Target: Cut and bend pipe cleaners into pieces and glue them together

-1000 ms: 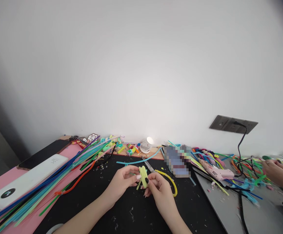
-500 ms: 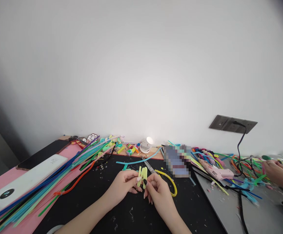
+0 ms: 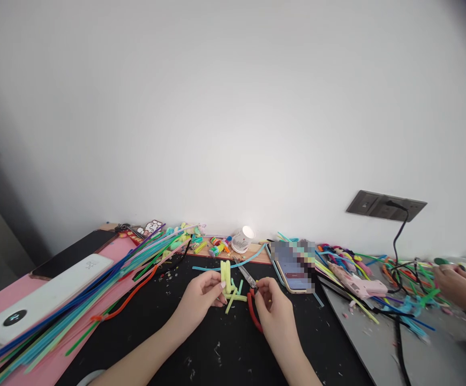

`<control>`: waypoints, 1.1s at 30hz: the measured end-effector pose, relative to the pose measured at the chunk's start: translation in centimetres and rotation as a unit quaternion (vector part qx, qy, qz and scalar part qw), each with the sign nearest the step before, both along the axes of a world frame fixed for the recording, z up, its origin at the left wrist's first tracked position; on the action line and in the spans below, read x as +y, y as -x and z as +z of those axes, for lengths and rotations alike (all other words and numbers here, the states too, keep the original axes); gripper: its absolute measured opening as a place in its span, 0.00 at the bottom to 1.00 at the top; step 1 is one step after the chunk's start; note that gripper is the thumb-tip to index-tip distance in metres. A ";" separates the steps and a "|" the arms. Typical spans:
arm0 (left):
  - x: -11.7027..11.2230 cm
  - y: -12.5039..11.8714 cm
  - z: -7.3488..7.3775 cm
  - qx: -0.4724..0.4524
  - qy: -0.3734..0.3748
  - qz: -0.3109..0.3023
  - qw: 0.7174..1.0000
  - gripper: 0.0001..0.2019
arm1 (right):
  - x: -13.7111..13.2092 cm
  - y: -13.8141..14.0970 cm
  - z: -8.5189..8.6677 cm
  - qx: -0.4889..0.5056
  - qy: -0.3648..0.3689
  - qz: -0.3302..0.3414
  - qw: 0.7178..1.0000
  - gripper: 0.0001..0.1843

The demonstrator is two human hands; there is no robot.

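My left hand (image 3: 205, 289) pinches a small bundle of folded pale-yellow pipe cleaner pieces (image 3: 225, 276) upright between thumb and fingers. Just right of its fingertips, more short pale-yellow and mint pieces (image 3: 233, 301) lie crossed on the black mat. My right hand (image 3: 273, 308) has its fingers closed at the red-handled scissors (image 3: 253, 308), whose blades point away toward the wall. A bright yellow tip shows beside those fingers; the rest of it is hidden. A light-blue pipe cleaner (image 3: 211, 268) lies beyond both hands.
A paper cup (image 3: 243, 239) stands by the wall, with a phone (image 3: 297, 279) to its right. Long pipe cleaners (image 3: 108, 287) and a white power bank (image 3: 48, 300) lie at left. A pink glue gun (image 3: 363, 287) and another person's hands (image 3: 458, 284) are at right.
The pale-yellow bundle is now in my left hand alone. My right hand has moved right onto the scissors, uncovering their red handles and the loose pieces, and covering the curved yellow pipe cleaner.
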State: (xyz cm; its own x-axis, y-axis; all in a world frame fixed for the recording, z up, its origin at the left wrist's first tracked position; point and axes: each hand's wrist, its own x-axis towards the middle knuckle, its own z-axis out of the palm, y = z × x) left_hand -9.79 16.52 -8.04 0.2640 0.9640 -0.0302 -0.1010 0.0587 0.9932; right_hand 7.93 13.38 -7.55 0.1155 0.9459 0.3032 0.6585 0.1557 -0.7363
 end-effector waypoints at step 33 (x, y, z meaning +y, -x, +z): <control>0.5 0.9 -0.2 0.004 -0.037 0.112 0.993 0.13 | 0.5 -1.7 -0.2 -0.115 0.132 -0.115 0.978 0.07</control>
State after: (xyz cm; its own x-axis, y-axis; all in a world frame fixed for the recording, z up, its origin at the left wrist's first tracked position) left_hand -10.71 17.00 -8.24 0.0425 0.9982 0.0420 -0.0956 -0.0378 0.9947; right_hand 9.58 13.87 -7.78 0.2913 0.9519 0.0948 0.8065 -0.1911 -0.5595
